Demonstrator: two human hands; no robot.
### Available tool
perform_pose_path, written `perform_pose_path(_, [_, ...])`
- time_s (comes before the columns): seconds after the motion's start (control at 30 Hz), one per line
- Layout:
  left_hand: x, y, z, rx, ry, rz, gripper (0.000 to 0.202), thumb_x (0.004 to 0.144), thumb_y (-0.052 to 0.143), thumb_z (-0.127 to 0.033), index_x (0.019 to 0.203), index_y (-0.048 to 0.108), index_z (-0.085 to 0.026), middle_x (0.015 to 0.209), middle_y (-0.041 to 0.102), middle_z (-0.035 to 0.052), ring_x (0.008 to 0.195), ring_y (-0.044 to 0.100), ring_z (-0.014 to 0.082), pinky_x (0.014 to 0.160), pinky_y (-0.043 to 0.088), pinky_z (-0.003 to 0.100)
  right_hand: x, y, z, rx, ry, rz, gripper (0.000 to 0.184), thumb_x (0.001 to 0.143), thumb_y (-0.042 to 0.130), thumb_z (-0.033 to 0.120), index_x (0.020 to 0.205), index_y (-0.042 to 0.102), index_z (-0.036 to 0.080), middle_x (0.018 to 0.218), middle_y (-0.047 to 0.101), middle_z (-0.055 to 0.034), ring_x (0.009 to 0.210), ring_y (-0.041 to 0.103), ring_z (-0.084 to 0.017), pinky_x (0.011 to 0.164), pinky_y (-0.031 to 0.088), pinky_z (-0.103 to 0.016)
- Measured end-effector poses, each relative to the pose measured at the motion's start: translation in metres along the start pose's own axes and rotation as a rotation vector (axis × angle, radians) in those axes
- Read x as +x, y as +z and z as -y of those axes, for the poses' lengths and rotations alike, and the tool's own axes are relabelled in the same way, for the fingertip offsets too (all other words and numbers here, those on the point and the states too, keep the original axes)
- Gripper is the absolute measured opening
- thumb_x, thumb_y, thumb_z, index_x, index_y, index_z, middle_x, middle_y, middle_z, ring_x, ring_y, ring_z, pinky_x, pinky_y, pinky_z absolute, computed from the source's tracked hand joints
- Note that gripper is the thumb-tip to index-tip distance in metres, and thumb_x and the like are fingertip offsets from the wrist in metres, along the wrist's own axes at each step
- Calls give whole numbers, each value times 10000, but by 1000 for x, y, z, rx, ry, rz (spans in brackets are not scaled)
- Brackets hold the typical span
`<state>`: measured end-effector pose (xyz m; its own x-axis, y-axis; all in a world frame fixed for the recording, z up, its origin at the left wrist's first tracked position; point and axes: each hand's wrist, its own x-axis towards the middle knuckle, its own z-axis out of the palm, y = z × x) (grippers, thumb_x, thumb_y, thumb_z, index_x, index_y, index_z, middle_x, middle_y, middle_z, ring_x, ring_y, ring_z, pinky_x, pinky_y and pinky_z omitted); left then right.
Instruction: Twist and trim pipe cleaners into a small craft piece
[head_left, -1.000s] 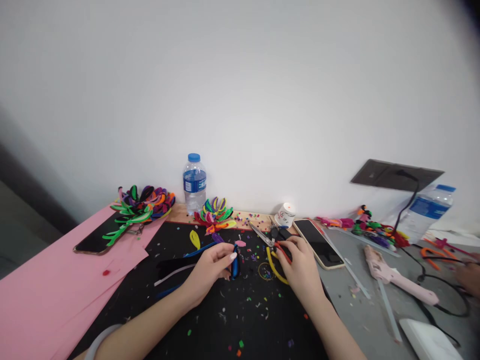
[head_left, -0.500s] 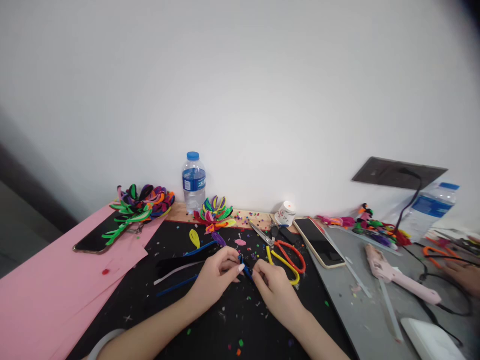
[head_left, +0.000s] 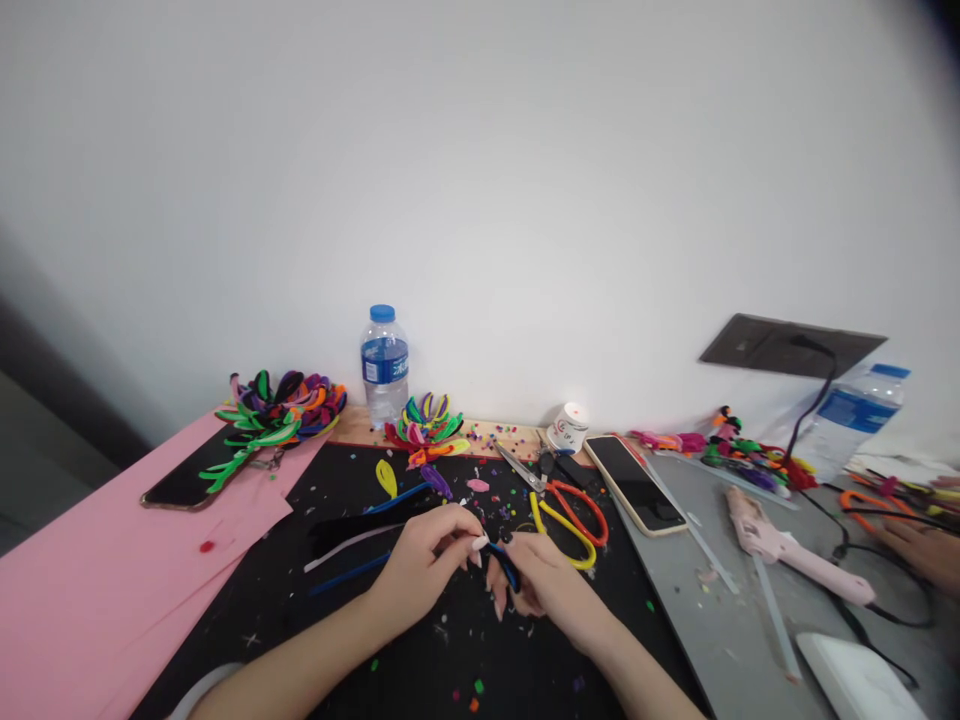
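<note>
Above the black mat (head_left: 420,665), both hands meet on a small blue pipe cleaner loop (head_left: 508,568). My left hand (head_left: 429,560) pinches one end between thumb and forefinger. My right hand (head_left: 544,580) is closed round the other end, its fingers curled beneath. Part of the loop is hidden by the fingers. Left of my left hand lie a blue pipe cleaner (head_left: 349,575), a white one (head_left: 352,547) and a black bundle (head_left: 349,530). Beyond the hands are a yellow loop (head_left: 385,478) and a purple loop (head_left: 436,482).
Scissors with red and yellow handles (head_left: 577,515) lie right of the hands, near a phone (head_left: 636,482) and a paper cup (head_left: 568,428). A water bottle (head_left: 385,365) and pipe cleaner flowers (head_left: 285,410) stand at the back. A pink glue gun (head_left: 799,560) and another person's hand (head_left: 919,550) are at right.
My right hand has turned, with its fingers now curled under the blue loop, which points down to the right. My left hand keeps its pinch. The view has shifted slightly.
</note>
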<state>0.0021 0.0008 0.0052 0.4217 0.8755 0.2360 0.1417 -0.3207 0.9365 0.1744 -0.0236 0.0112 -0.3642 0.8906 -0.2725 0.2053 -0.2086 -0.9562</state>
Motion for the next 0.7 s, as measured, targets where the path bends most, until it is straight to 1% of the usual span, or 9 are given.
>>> perform_pose_path(0.07, [-1, 0, -1, 40, 16, 15, 140, 820, 474, -214, 756, 592, -173, 712, 571, 22, 610, 537, 129, 562, 419, 216, -1, 1, 1, 128, 18, 65, 389, 865, 339, 479, 746, 513, 153, 495, 485, 38, 348, 318, -52, 344, 167, -179])
perform_pose_path(0.17, [-1, -2, -2, 125, 52, 40, 144, 831, 460, -223, 759, 578, -184, 710, 566, 21, 641, 526, 139, 607, 403, 228, -1, 0, 2, 187, 1, 47, 317, 832, 444, 450, 729, 492, 154, 480, 462, 56, 360, 317, -41, 347, 143, -172])
perform_pose_path(0.27, [0, -3, -3, 206, 80, 70, 160, 849, 431, -253, 758, 545, -189, 688, 538, 11, 633, 496, 140, 618, 374, 234, -1, -2, 1, 191, -2, 40, 318, 824, 467, 434, 666, 451, 158, 454, 452, 62, 357, 299, -37, 348, 138, -175])
perform_pose_path(0.33, [0, -4, -4, 230, 69, 105, 173, 861, 407, -258, 745, 517, -192, 655, 517, -3, 611, 482, 134, 604, 357, 230, 0, -3, 0, 213, 4, 44, 311, 822, 474, 421, 661, 446, 158, 450, 441, 66, 352, 299, -35, 345, 136, -175])
perform_pose_path(0.4, [-1, -3, -5, 234, 45, 155, 178, 866, 395, -251, 726, 489, -194, 618, 500, -19, 587, 473, 126, 595, 345, 223, -1, -2, -2, 248, 16, 60, 296, 822, 478, 410, 669, 452, 157, 445, 443, 67, 339, 301, -34, 331, 127, -176])
perform_pose_path(0.5, [-3, -2, -6, 218, 20, 222, 171, 865, 398, -247, 719, 469, -195, 594, 491, -34, 562, 468, 115, 586, 338, 214, -2, 0, -2, 306, 42, 128, 286, 830, 470, 404, 693, 473, 153, 426, 478, 56, 310, 300, -36, 307, 121, -177])
perform_pose_path(0.6, [-4, -1, -6, 172, -3, 244, 184, 868, 394, -267, 716, 461, -190, 590, 480, -37, 535, 462, 106, 573, 343, 209, -2, 1, -2, 344, 61, 182, 278, 823, 480, 409, 734, 490, 146, 412, 498, 51, 298, 308, -39, 303, 140, -171])
perform_pose_path(0.7, [-5, 1, -5, 82, -55, 251, 220, 875, 378, -320, 718, 452, -185, 565, 458, -41, 497, 442, 100, 535, 341, 205, -2, 2, -1, 342, 56, 180, 277, 812, 500, 410, 732, 488, 145, 414, 499, 52, 304, 311, -39, 306, 162, -165])
